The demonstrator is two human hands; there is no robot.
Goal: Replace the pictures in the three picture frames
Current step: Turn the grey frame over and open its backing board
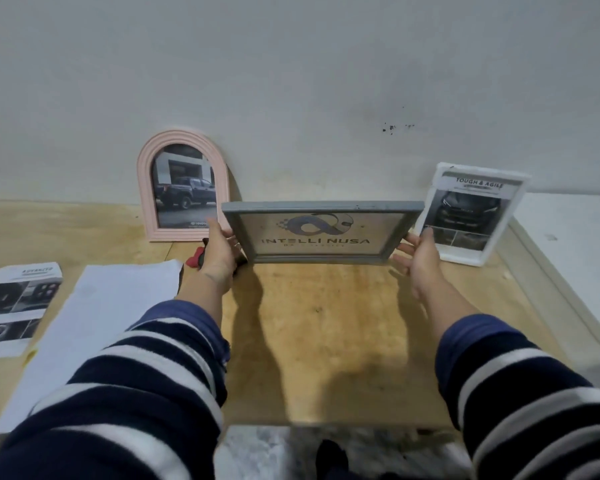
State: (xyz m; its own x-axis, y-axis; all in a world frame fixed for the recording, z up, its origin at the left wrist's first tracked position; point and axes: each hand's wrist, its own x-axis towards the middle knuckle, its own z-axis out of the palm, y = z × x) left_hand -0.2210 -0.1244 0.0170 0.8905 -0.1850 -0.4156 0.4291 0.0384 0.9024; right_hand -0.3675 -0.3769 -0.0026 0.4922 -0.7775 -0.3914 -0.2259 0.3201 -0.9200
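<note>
Grey frame (pixel 321 206) reading "INTELLI NUSA" held between both hands (pixel 222 249).

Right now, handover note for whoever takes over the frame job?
Left hand and right hand each grip a side of the grey frame, tilted back, lower edge near the table.
Pink arched frame and white frame lean on the wall, each showing a car picture.
Grey frame shows a logo print.
Loose brochure and white sheet lie left.
Left: stand the grey frame up; whether any picture still needs swapping is unclear.
</note>
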